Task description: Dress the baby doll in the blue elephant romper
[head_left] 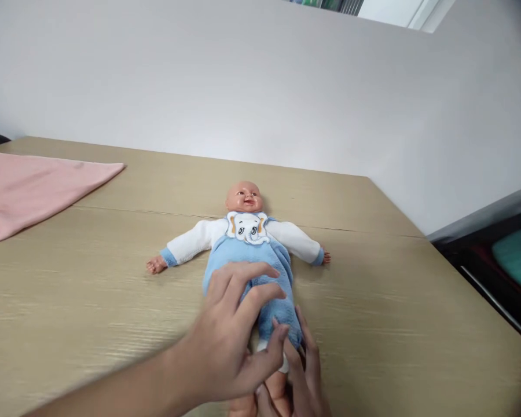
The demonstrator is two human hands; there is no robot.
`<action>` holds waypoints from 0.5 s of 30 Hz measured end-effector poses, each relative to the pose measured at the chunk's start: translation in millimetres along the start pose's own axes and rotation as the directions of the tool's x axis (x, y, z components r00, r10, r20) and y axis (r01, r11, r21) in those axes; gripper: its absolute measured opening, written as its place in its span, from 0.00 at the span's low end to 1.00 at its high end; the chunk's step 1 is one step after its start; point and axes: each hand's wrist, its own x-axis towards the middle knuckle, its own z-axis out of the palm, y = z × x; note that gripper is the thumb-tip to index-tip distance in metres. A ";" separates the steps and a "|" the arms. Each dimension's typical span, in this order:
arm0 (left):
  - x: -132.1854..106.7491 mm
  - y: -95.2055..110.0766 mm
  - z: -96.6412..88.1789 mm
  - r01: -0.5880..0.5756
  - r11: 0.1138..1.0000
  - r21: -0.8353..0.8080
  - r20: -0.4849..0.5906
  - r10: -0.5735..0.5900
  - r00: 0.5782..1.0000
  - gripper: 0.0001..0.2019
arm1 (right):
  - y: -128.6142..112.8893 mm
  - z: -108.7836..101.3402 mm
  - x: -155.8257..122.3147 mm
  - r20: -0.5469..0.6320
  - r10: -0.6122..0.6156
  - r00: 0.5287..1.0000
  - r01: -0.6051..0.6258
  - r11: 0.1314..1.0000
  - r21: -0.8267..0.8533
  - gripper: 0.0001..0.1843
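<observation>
A baby doll (245, 200) lies on its back on the table, head away from me and arms spread out. It wears a light blue and white fleece outfit (260, 260) with an elephant face on the chest. My left hand (232, 324) is over the doll's lower body, fingers apart and bent, with nothing held in it; it hides one trouser leg. Low in the picture, my right hand (306, 370) closes around the doll's other lower leg (278, 387), by the white cuff (263, 346). The doll's feet are mostly hidden or out of view.
A pink cloth (39, 185) lies on the left side of the wooden table (373, 313). Behind the table rises a pale wall (243, 87). At the right, beyond the table edge, stands a black-framed item with green fabric (518, 255).
</observation>
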 end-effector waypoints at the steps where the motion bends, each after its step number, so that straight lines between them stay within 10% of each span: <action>1: -1.0 4.8 0.2 0.030 0.999 0.031 -0.029 -0.029 0.999 0.18 | -0.7 3.2 -3.4 -0.026 0.001 1.000 -0.001 1.000 -0.009 0.29; 7: -40.2 19.7 8.2 0.409 0.910 0.074 -0.392 -0.350 0.851 0.16 | -2.2 14.3 -12.5 -0.170 0.052 0.984 -0.050 0.999 0.011 0.13; 15: -156.0 10.4 54.0 0.521 0.852 0.046 -0.231 -0.499 0.835 0.43 | -5.1 18.5 -6.9 -0.349 0.037 0.937 -0.035 0.999 0.013 0.21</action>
